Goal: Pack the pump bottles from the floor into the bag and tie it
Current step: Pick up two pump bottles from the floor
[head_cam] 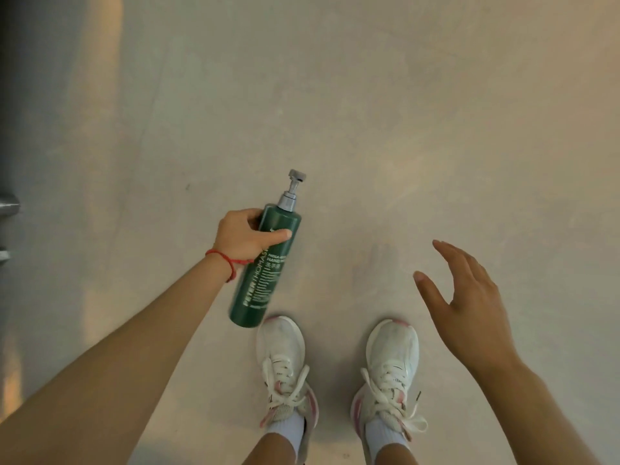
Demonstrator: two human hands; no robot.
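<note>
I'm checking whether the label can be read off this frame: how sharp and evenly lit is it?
Head view: the green pump bottle in the left hand is motion-blurred, so only its large lettering reads; the open right hand is slightly soft; warm light streaks the floor at left, and wide-angle distortion stretches the forearms.

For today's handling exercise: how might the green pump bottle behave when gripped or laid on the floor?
The green pump bottle looks rigid; the left hand wraps it undented. Being round, it would probably roll if laid down. Its smooth surface may be slippery.

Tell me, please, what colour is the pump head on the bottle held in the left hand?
Silver-grey, atop the dark green plastic pump bottle in the left hand; head view.
</note>
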